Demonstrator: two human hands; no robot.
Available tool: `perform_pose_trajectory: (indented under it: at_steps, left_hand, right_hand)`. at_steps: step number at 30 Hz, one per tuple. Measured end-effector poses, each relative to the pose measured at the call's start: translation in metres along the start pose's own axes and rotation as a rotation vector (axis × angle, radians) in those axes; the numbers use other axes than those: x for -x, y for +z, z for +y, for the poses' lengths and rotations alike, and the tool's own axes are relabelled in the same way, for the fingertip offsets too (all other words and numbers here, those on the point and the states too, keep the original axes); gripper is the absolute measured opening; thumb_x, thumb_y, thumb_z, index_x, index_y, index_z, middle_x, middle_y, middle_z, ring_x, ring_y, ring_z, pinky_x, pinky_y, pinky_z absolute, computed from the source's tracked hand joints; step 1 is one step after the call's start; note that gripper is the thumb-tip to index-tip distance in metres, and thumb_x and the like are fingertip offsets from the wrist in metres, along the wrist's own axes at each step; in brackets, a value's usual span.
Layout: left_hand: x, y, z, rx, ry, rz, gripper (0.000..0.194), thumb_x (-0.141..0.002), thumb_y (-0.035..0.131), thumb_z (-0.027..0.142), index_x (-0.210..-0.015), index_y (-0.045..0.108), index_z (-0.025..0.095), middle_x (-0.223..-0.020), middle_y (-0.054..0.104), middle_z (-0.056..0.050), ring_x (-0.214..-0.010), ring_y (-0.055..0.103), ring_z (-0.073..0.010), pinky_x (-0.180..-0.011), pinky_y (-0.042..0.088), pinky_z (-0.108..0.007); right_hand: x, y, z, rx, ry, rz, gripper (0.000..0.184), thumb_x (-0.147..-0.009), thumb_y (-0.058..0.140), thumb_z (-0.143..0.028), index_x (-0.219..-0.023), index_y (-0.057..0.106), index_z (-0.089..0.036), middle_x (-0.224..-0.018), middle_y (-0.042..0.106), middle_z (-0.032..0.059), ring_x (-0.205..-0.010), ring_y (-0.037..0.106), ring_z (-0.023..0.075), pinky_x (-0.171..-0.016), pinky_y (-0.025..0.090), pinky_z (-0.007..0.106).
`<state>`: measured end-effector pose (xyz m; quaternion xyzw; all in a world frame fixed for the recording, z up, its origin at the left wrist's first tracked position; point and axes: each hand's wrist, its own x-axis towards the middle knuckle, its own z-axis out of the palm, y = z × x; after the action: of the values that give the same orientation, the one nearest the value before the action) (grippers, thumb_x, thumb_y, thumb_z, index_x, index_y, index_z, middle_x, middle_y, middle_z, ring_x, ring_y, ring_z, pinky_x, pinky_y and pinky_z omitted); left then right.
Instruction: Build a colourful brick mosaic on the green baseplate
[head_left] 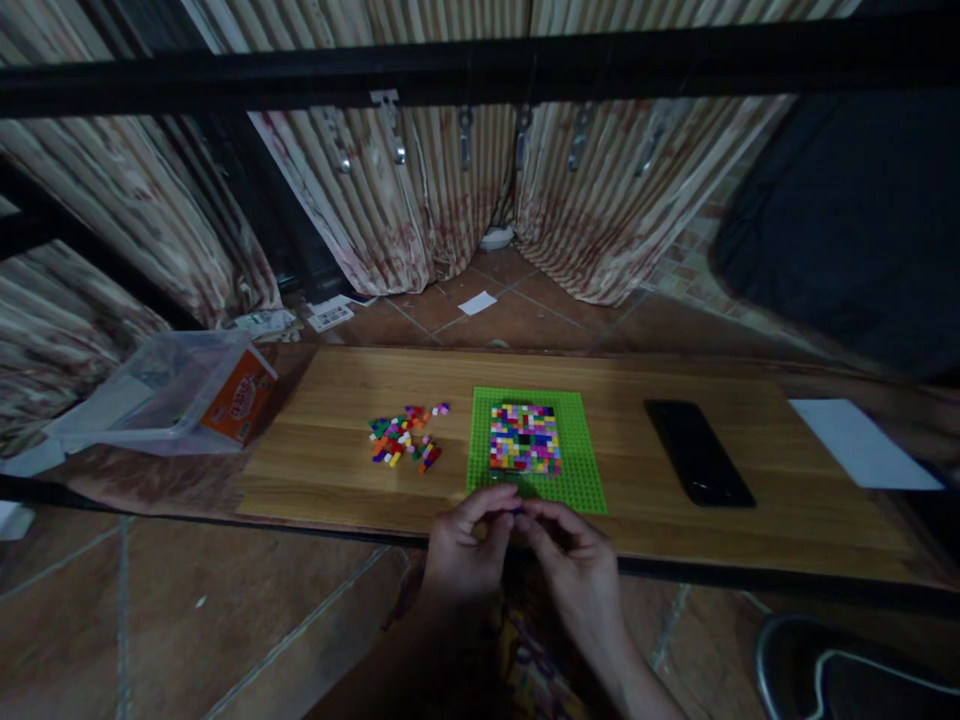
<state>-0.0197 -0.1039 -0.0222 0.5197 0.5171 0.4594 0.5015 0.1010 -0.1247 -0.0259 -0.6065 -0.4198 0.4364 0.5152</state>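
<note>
My left hand and my right hand meet at the table's front edge, just before the green baseplate. Between their pinched fingertips is a small dark blue or purple toy brick, mostly covered by the fingers. On the baseplate stands a square block of many-coloured bricks, with a dark spot near its middle. A loose pile of mixed bricks lies on the wood left of the baseplate.
A black phone and a white sheet lie to the right on the wooden board. At the left stands a clear plastic box with an orange label. Behind the board, a dark metal bar crosses before striped curtains.
</note>
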Motion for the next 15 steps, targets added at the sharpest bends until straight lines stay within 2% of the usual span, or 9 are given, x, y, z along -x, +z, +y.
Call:
perform_pose_trajectory:
  at_steps: [7,11,15]
  left_hand:
    - [0.002,0.004,-0.01,-0.22,0.175,-0.03,0.028,-0.082,0.056,0.019,-0.107,0.068,0.025,-0.096,0.074,-0.003,-0.089,0.069,-0.017,-0.085,0.057,-0.032]
    - [-0.001,0.008,-0.01,-0.162,0.105,0.009,0.035,-0.08,0.057,0.019,-0.114,0.063,0.024,-0.101,0.072,-0.004,-0.087,0.069,-0.0163,-0.083,0.057,-0.031]
    - [-0.005,0.011,-0.009,-0.076,-0.006,-0.021,0.033,-0.079,0.058,0.018,-0.111,0.063,0.022,-0.093,0.071,-0.003,-0.084,0.068,-0.0154,-0.078,0.057,-0.028]
  right_hand:
    - [-0.004,-0.008,0.002,-0.059,0.062,-0.076,0.021,-0.073,0.069,-0.039,-0.081,0.072,-0.02,-0.081,0.072,0.0044,-0.074,0.066,0.0187,-0.068,0.052,0.028]
    - [-0.008,-0.013,0.003,-0.055,0.044,-0.072,0.018,-0.071,0.07,-0.038,-0.076,0.073,-0.021,-0.075,0.071,0.0031,-0.07,0.065,0.0178,-0.065,0.052,0.027]
    - [-0.009,-0.017,0.005,0.01,-0.046,-0.043,0.014,-0.074,0.069,-0.034,-0.08,0.073,-0.023,-0.08,0.071,0.0033,-0.074,0.065,0.0179,-0.065,0.052,0.027]
